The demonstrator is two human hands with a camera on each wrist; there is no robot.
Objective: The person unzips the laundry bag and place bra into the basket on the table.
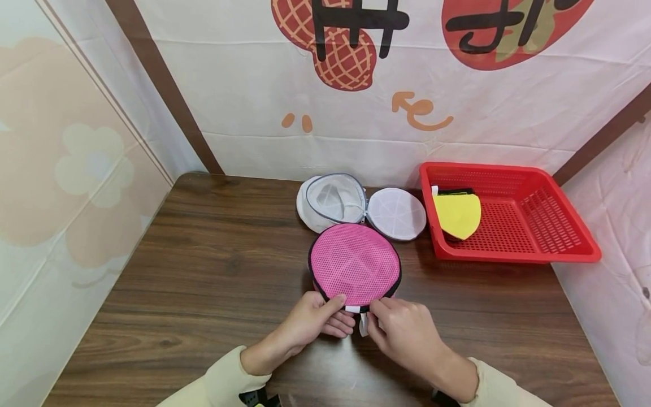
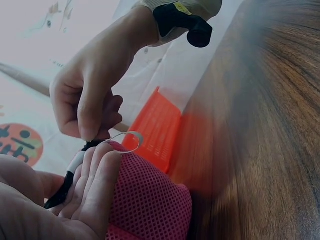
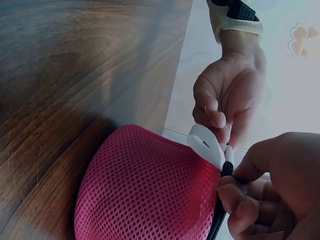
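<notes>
A person's left hand pinched a pink mesh laundry bag between thumb and underlying fingers, apparently steadying its rim, while the right hand pinched the black trim. Between the fingers, a white label showed no readable wording; beyond them, cropped black characters marked the backdrop.

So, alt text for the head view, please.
A person's left hand and right hand hold a round, black-rimmed pink mesh bag at a brown wooden table; beyond are an open white fabric bag and a red plastic basket.
</notes>
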